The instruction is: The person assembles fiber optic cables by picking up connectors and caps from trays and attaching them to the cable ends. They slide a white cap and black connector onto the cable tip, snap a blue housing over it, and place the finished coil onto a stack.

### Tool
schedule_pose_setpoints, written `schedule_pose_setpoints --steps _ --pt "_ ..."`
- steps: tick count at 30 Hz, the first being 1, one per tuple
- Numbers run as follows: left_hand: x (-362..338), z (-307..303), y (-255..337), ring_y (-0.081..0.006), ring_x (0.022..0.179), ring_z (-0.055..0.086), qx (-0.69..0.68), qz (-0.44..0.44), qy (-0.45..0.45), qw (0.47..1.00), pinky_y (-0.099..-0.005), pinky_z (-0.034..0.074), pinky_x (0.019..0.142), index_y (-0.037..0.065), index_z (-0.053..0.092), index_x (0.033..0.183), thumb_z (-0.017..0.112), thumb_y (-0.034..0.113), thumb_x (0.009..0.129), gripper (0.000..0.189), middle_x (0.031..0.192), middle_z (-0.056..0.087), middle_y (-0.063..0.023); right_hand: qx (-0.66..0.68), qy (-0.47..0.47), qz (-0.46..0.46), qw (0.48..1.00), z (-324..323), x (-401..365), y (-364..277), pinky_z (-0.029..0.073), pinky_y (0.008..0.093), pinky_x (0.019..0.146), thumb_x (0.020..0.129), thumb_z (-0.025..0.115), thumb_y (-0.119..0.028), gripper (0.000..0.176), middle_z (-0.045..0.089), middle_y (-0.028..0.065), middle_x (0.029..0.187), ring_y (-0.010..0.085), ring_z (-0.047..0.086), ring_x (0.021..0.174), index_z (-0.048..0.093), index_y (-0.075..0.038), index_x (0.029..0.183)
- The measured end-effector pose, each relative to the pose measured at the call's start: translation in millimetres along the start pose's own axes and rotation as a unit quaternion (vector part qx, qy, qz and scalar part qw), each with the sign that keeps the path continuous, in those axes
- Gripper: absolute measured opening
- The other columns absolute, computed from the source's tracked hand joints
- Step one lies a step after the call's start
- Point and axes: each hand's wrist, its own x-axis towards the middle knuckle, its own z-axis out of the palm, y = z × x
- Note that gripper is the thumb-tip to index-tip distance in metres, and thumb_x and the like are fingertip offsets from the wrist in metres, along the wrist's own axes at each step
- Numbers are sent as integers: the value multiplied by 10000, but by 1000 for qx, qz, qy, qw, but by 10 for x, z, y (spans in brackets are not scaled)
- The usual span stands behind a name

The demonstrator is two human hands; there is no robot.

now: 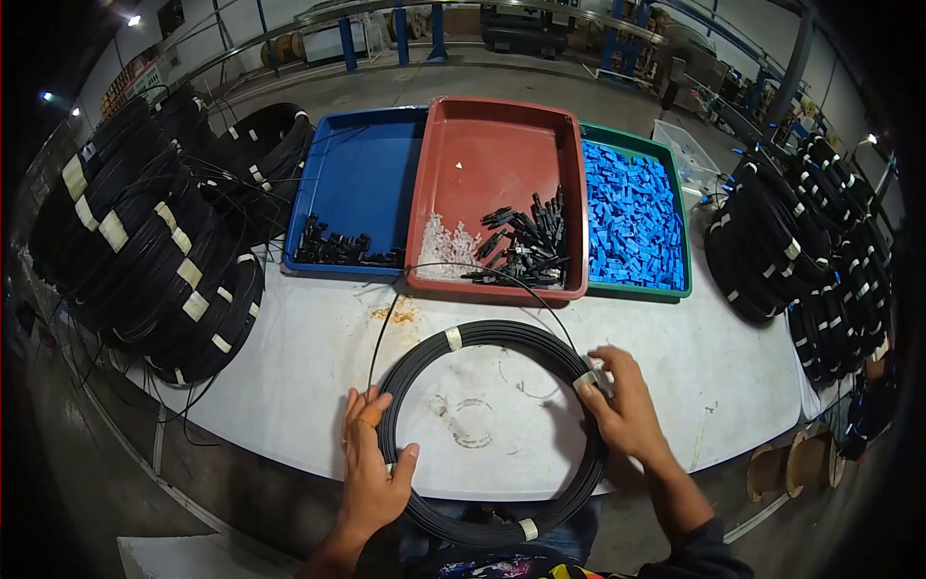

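A coil of black cable, bound with several pale tape bands, lies partly on the white table and overhangs its front edge. My left hand grips the coil's left side, with the thumb toward the inside and orange wrapping on one finger. My right hand is closed on the coil's right side, the thumb beside a tape band. A loose length of cable arches from the right of the coil over the red tray's front rim and down to my left hand; its end is hidden there.
Behind the coil stand a blue tray with black connectors, a red tray with small clear pieces and black connectors, and a green tray full of blue pieces. Stacked cable coils rise at left, and more coils at right.
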Motion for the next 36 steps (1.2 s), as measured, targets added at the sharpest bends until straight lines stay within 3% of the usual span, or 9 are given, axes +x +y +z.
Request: schedule_pose_setpoints --steps 3,5,6,7,10,14,19,22,36 --pt "178 -107 62 -416 1356 498 92 58 44 993 -479 378 1142 -43 438 1425 672 -13 852 620 1434 485 -284 -1 4 -43 999 84 482 -3 515 454 900 942 688 -282 513 634 234 1195 379 643 974 521 6 1332" --pt "330 -124 -21 -344 1087 689 -141 -33 97 985 -411 536 944 -41 443 1415 690 -26 853 614 1272 607 -245 24 -61 33 997 143 772 -20 534 450 865 950 691 -251 463 691 200 1089 373 680 912 523 0 1301" --pt "434 -147 -63 -275 839 738 -109 2 129 986 -346 577 747 -33 524 1329 665 -53 869 481 1106 669 -198 25 -64 30 997 199 882 -16 534 450 865 950 691 -251 463 691 200 1089 373 680 912 523 0 1301" --pt "500 -181 -161 -275 839 738 -108 0 132 985 -346 577 747 -33 524 1329 665 -53 869 481 1106 669 -198 76 -47 4 996 266 983 -10 537 428 850 953 694 -228 414 704 188 1045 350 691 898 537 -3 1263" --pt "564 -258 -419 -238 761 716 147 234 177 945 -334 589 689 -15 629 1105 643 -96 861 257 1084 666 -176 130 -28 -13 991 513 1142 99 534 383 821 952 703 -188 330 716 174 992 299 695 882 563 -7 1190" --pt "489 -187 -501 -293 803 734 136 379 240 883 -330 596 705 -14 543 1162 562 -148 901 294 1111 647 -237 196 15 -21 980 587 1227 178 481 289 696 976 664 -112 154 657 52 857 138 599 770 592 -19 1075" --pt "518 -133 -497 -316 916 762 99 287 251 919 -360 628 792 -4 591 1089 608 -110 888 229 1052 727 -221 385 66 44 919 595 1256 235 419 227 586 1017 608 -73 24 584 -30 796 46 502 681 604 -57 1034" --pt "582 -132 -468 -344 1078 729 34 85 138 986 -399 578 921 -32 661 1148 647 -33 909 239 1122 740 -221 425 60 62 901 567 1238 261 373 204 514 1029 604 -106 34 572 -36 759 29 467 604 606 -78 1048" --pt "870 -142 -142 -450 1404 448 119 65 -228 964 -450 387 1171 13 301 1579 650 -32 864 797 1518 441 -312 317 32 -147 937 305 1730 -534 398 228 635 949 707 -58 145 547 -42 816 49 448 676 600 -51 1046"
